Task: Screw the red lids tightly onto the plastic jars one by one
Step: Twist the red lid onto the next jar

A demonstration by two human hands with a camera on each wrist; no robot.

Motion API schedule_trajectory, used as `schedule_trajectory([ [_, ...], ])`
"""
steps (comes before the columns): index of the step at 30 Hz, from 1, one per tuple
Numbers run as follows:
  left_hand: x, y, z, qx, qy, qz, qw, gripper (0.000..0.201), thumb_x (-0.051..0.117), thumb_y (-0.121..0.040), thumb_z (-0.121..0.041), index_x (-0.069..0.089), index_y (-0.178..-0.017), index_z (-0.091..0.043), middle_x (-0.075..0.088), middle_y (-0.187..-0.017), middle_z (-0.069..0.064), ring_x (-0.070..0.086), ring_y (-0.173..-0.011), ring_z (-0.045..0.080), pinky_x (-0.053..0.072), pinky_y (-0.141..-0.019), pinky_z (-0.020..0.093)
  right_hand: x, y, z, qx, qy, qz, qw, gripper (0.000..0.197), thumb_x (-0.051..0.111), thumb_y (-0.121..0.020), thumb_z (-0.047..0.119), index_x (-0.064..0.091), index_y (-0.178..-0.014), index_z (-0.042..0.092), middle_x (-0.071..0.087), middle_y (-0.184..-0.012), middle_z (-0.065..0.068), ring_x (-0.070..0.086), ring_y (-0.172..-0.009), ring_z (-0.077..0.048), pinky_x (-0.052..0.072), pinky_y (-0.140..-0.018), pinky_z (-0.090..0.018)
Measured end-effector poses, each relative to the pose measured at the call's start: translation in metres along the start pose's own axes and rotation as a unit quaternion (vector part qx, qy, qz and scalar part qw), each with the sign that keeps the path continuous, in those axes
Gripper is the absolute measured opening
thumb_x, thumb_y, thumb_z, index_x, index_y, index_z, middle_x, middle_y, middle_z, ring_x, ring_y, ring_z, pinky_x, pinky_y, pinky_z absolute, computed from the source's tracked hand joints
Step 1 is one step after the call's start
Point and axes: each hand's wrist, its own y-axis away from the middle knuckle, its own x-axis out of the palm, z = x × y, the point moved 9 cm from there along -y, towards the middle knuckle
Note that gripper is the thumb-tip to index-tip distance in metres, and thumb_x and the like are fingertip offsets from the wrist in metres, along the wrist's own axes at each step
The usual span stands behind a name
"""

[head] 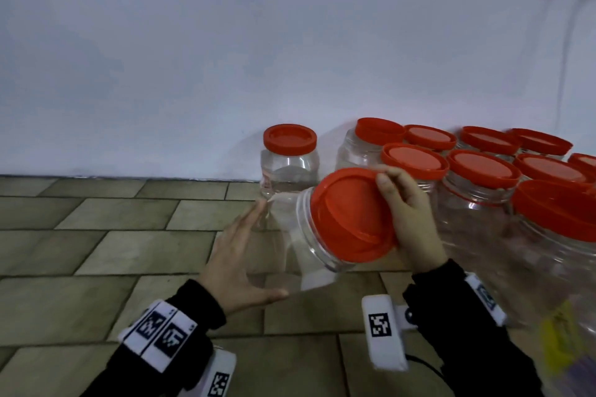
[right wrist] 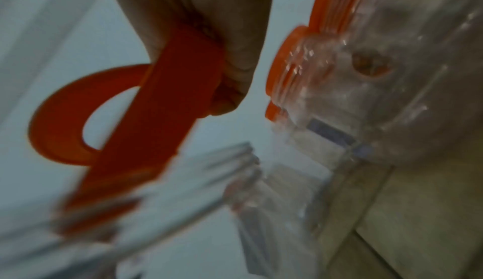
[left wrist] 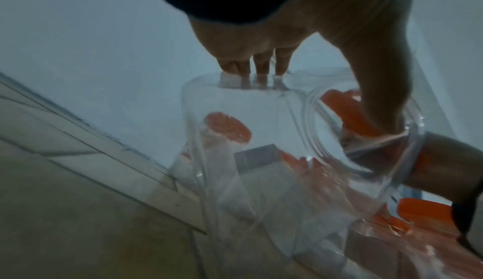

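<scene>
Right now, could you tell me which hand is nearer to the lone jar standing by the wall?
Left. The left hand holds the tilted jar's base just in front of the lone jar; the right hand grips the red lid, farther right.

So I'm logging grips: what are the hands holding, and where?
Right hand grips the red lid by its rim; left hand cradles the tilted jar body.

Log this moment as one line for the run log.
jar: tilted, off floor | left hand: fingers straight, supporting jar base | right hand: grip on red lid | lone capped jar: by wall
</scene>
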Motion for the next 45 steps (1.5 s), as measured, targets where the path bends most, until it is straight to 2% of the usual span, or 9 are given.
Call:
schedule_trajectory([
  [5,-0.009,0.008,0.009,-0.035,-0.052,0.03,0.998,0.12,0.059,-0.039,-0.075,-0.016,-0.131,-0.055,0.004,-0.148,-0.016,0.014,-0.137,0.015,0.021,-0.109,0.054,0.036,-0.003,-0.053,0.099,-0.026,0.039,0.994,0.011,0.053,-0.091,0.014,0.062,-0.096,0.016,0.064,-0.098,0.0,0.057,-0.087,-0.005,0.046,-0.073,-0.012],
  [10,0.003,0.002,0.007,-0.072,-0.148,0.067,0.984,0.135,0.025,-0.017,-0.099,-0.039,-0.12,-0.04,-0.027,-0.14,-0.018,-0.02,-0.122,-0.006,-0.012,-0.107,0.03,0.06,-0.004,-0.056,0.092,0.023,0.085,0.992,0.014,0.051,-0.092,0.014,0.064,-0.093,0.019,0.065,-0.095,0.004,0.057,-0.086,-0.004,0.044,-0.073,-0.008],
  [15,0.009,-0.003,0.004,-0.048,-0.152,0.076,0.984,0.126,0.041,-0.033,-0.087,-0.043,-0.118,-0.046,-0.03,-0.139,-0.02,-0.022,-0.128,-0.001,-0.017,-0.107,0.029,0.055,-0.004,-0.04,0.063,0.142,0.115,0.981,0.014,0.047,-0.093,0.031,0.06,-0.097,0.033,0.062,-0.11,0.0,0.054,-0.097,0.0,0.037,-0.081,-0.004],
  [18,0.014,-0.006,0.0,-0.014,-0.16,0.078,0.984,0.125,0.042,-0.037,-0.088,-0.04,-0.122,-0.045,-0.032,-0.137,-0.023,-0.022,-0.13,-0.002,-0.025,-0.101,0.019,0.054,0.005,-0.032,0.101,0.242,0.224,0.939,0.046,0.038,-0.083,0.068,0.047,-0.118,0.04,0.049,-0.129,0.002,0.045,-0.118,-0.009,0.035,-0.105,-0.031],
  [23,0.017,-0.015,-0.006,0.007,-0.162,0.093,0.982,0.126,0.042,-0.037,-0.088,-0.031,-0.129,-0.041,-0.021,-0.142,-0.022,-0.012,-0.131,0.0,-0.014,-0.106,0.025,0.045,0.027,-0.036,0.205,0.362,0.358,0.836,0.114,0.053,-0.05,0.086,-0.004,-0.141,0.047,0.015,-0.152,0.007,0.033,-0.133,-0.025,0.044,-0.098,-0.052],
  [29,0.015,-0.025,0.0,0.013,-0.115,0.132,0.985,0.127,0.049,-0.034,-0.085,-0.022,-0.13,-0.043,-0.015,-0.141,-0.023,-0.006,-0.13,-0.001,-0.009,-0.106,0.03,0.063,0.032,-0.008,-0.06,0.378,0.421,0.823,0.115,0.08,-0.055,0.049,-0.002,-0.135,0.055,0.008,-0.14,0.024,0.021,-0.13,-0.006,0.037,-0.103,-0.031],
  [37,0.013,-0.029,0.003,0.002,-0.072,0.122,0.99,0.124,0.057,-0.033,-0.076,-0.014,-0.13,-0.048,-0.001,-0.14,-0.022,-0.001,-0.124,-0.003,-0.002,-0.106,0.032,0.07,0.031,-0.001,-0.16,0.36,0.431,0.812,0.106,0.081,-0.057,0.043,0.014,-0.138,0.042,0.007,-0.147,0.017,0.015,-0.138,-0.011,0.035,-0.108,-0.038],
  [41,0.013,-0.034,0.005,-0.005,-0.072,0.134,0.988,0.123,0.06,-0.033,-0.074,-0.017,-0.127,-0.053,0.0,-0.149,-0.015,0.0,-0.125,-0.004,0.001,-0.104,0.032,0.068,0.027,-0.003,-0.151,0.386,0.43,0.802,0.105,0.079,-0.055,0.051,0.013,-0.137,0.043,0.01,-0.145,0.015,0.02,-0.136,-0.014,0.036,-0.106,-0.036],
  [45,0.024,-0.028,0.004,-0.005,-0.13,0.099,0.987,0.126,0.051,-0.035,-0.085,-0.023,-0.131,-0.047,-0.009,-0.147,-0.018,0.0,-0.136,0.01,0.0,-0.109,0.039,0.053,0.016,-0.024,0.024,0.389,0.351,0.851,0.101,0.062,-0.06,0.075,0.005,-0.138,0.047,0.018,-0.143,0.011,0.035,-0.129,-0.02,0.042,-0.1,-0.041],
])
